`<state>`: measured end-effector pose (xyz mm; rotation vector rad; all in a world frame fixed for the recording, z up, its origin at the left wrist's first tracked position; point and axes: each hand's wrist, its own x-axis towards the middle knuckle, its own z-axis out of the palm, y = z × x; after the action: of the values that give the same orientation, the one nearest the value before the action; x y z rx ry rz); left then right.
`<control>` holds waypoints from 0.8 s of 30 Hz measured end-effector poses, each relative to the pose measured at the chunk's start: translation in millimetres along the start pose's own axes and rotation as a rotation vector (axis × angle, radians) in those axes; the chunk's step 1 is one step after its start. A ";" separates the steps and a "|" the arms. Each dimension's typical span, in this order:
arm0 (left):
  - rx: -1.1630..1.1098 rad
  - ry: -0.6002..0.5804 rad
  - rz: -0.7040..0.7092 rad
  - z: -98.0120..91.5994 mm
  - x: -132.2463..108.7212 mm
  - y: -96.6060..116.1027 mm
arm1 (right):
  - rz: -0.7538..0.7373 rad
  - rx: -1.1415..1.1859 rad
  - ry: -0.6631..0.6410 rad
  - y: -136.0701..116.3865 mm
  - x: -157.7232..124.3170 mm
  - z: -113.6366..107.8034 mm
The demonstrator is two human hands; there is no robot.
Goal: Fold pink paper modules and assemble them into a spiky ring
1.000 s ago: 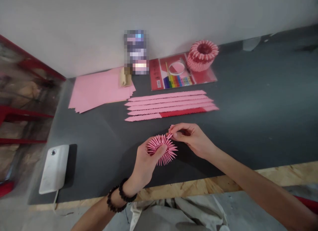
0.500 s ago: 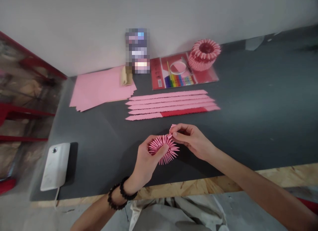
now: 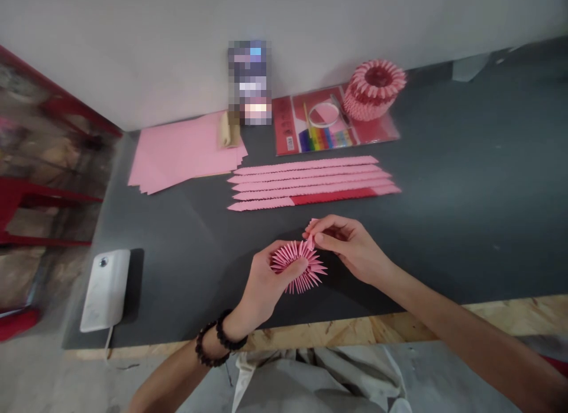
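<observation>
My left hand (image 3: 271, 278) grips a round, spiky ring of folded pink paper pieces (image 3: 317, 270), its thumb pressed over the middle. At the ring's upper right edge, my right hand (image 3: 350, 242) pinches a short run of folded pink paper pieces (image 3: 312, 225) between thumb and fingers. The run meets or nearly touches the ring; the exact contact is too small to make out. Behind the hands lie several long strips of interlocked pink paper pieces (image 3: 306, 182), the nearest one with a red section (image 3: 335, 196).
Pink paper sheets (image 3: 177, 155) lie at the back left with a tape roll (image 3: 228, 132) on them. A pink and red paper vase (image 3: 375, 93) stands on a plastic-wrapped red packet (image 3: 284, 126). A blurred-out upright device (image 3: 251, 84) leans by the wall. A white power bank (image 3: 105, 291) with a cable sits left.
The camera view has shifted slightly, so everything sits a little differently in the picture. My right hand's fingers have moved a little at the ring's edge; both hands keep their hold.
</observation>
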<state>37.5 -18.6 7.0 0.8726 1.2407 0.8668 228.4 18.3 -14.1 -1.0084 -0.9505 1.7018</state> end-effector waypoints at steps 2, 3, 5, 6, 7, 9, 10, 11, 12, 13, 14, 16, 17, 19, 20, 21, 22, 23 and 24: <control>-0.010 0.003 -0.016 1.0 -0.3 0.4 | -0.038 -0.035 0.039 2.0 0.1 -1.1; -0.002 0.005 -0.017 1.4 -0.5 0.6 | -0.055 -0.054 0.057 2.5 0.1 -1.4; 0.039 0.006 -0.006 1.5 -0.9 1.0 | -0.080 -0.096 0.075 2.2 -0.2 -1.5; 0.065 0.004 0.002 1.3 -1.1 1.0 | -0.087 -0.126 0.072 1.2 -0.5 -1.3; 0.089 0.002 0.010 1.1 -1.2 0.9 | -0.095 -0.164 0.066 -0.3 -0.9 -1.0; 0.106 0.006 0.019 0.5 -1.3 0.3 | -0.115 -0.257 0.049 -3.9 -1.9 0.0; 0.100 0.011 0.019 0.3 -1.3 -0.2 | -0.125 -0.301 0.042 -5.6 -2.5 0.4; 0.089 0.016 0.018 0.3 -1.2 -0.7 | -0.133 -0.334 0.039 -7.1 -3.1 0.8; 0.074 0.022 0.017 0.3 -1.2 -1.1 | -0.135 -0.352 0.038 -8.2 -3.7 1.2; 0.060 0.026 0.016 0.5 -1.2 -1.5 | -0.132 -0.360 0.038 -8.9 -4.3 1.5; 0.050 0.030 0.016 0.7 -1.2 -1.7 | -0.128 -0.362 0.037 -9.2 -4.9 1.8; 0.043 0.030 0.021 1.3 -1.2 -1.6 | -0.131 -0.373 0.041 -9.2 -6.1 2.3; 0.040 0.026 0.023 1.5 -1.3 -1.3 | -0.137 -0.383 0.045 -9.1 -6.6 2.7; 0.040 0.023 0.026 1.9 -1.3 -0.7 | -0.152 -0.405 0.055 -8.9 -7.3 3.4; 0.047 0.028 0.028 1.9 -1.4 -0.4 | -0.156 -0.416 0.062 -8.8 -7.6 3.7; 0.057 0.032 0.028 1.8 -1.4 -0.2 | -0.157 -0.423 0.068 -8.8 -7.7 3.9; 0.071 0.035 0.028 1.6 -1.4 -0.2 | -0.152 -0.426 0.071 -8.8 -7.7 4.0; 0.086 0.034 0.028 1.4 -1.4 -0.2 | -0.147 -0.426 0.073 -8.8 -7.7 4.0; 0.100 0.028 0.029 1.1 -1.4 -0.4 | -0.143 -0.424 0.078 -8.8 -7.6 4.0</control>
<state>38.5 -20.1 7.2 0.9626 1.3077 0.8481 229.4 13.1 -3.0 -1.2359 -1.3324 1.3600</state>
